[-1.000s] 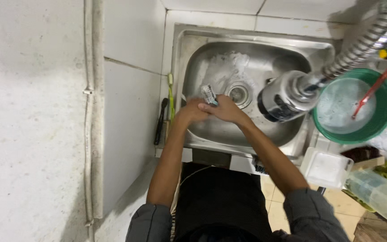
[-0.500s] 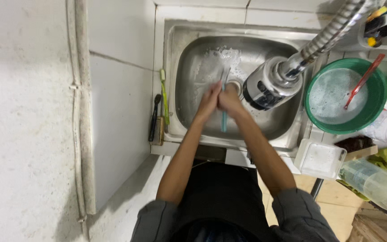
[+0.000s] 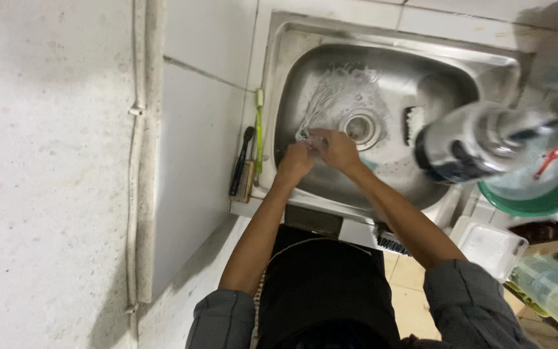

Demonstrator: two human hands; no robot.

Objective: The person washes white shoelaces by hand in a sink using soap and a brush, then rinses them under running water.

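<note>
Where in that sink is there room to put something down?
The far half of the sink floor is bare, between the back wall and the drain, and a strip beyond the small brush. It is crowded near the front, where the left hand and right hand meet, and on the left rim with its utensils.

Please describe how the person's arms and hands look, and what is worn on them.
Both hands, left hand and right hand, are bare, without gloves, rings or a watch in view. The forearms are bare too. Dark grey sleeves are pushed up to about the elbows.
</note>
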